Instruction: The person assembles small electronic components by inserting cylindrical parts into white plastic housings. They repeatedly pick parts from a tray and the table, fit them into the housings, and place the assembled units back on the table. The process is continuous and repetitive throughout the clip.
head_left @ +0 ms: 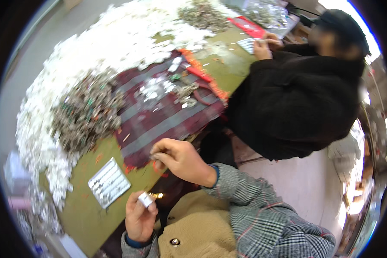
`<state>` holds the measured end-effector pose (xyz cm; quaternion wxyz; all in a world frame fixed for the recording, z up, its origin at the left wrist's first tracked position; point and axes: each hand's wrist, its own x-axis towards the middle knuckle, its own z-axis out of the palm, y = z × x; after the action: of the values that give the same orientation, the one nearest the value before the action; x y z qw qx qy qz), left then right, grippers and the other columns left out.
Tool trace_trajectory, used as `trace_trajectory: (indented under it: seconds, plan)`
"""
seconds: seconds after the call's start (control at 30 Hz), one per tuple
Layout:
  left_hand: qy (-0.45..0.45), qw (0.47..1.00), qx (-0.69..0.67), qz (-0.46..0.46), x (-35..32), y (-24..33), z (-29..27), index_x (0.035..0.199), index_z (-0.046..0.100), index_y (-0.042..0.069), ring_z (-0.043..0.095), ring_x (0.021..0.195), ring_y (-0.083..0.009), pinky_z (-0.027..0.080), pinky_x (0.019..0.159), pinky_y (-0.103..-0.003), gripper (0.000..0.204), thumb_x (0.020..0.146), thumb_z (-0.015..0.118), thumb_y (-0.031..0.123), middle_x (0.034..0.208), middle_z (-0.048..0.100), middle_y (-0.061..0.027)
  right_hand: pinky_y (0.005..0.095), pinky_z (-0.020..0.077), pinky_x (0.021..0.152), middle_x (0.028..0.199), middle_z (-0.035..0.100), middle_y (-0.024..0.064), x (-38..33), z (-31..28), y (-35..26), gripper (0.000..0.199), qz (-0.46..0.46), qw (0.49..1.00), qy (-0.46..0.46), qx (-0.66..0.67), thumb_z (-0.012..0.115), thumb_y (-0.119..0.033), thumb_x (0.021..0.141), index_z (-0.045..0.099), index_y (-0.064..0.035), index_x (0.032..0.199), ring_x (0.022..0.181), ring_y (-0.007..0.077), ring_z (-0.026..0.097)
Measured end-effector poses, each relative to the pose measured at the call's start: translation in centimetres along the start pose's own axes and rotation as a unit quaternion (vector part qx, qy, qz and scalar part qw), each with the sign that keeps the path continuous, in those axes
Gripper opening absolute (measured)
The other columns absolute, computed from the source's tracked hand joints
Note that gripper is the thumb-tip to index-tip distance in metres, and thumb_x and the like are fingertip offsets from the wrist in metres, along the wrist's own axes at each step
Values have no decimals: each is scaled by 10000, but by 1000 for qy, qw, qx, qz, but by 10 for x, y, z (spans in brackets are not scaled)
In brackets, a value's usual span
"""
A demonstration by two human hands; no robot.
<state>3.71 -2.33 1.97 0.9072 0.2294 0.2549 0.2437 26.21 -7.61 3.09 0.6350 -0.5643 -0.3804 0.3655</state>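
My left hand (pixel 138 221) is closed around a small white block-like piece (pixel 145 199), gripped between thumb and fingers near the table's front edge. Above the near edge of a plaid cloth, my right hand (pixel 182 162) has its fingertips pinched together. Whatever they hold, if anything, is too small to make out. A white tray (pixel 109 182) with rows of small metallic pieces lies on the table, up and left of my left hand. The dark red and grey plaid cloth (pixel 146 129) bears loose shiny bits (pixel 157 89) and a red-handled tool (pixel 198 73).
A large heap of white pieces (pixel 99 43) covers the table's far and left side. A pile of tangled metallic parts (pixel 88 112) sits left of the cloth. At right, a person in black (pixel 296 99) works with a white card (pixel 247 45) beside a red strip (pixel 247 27).
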Motion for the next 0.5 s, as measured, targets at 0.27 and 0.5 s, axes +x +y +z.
trace_trajectory:
  seconds: [0.27,0.5]
  plan:
    - [-66,995,-10,70,-30,4,-1,1220,579,-34,660,795,-170,572,726,-289,242,1015,509,74,962,669,-121,313,518,694,959,615,133,-56,61,-25,133,-154,979,-90,-99,657,69,828,614,19,944,801,254,636]
    - [-51,990,7,130,-69,15,-11,1198,586,-52,675,816,-162,591,736,-289,236,1007,535,78,963,681,-121,301,535,717,967,629,134,-71,99,-39,111,-165,966,-124,-153,634,91,837,622,34,931,818,226,648]
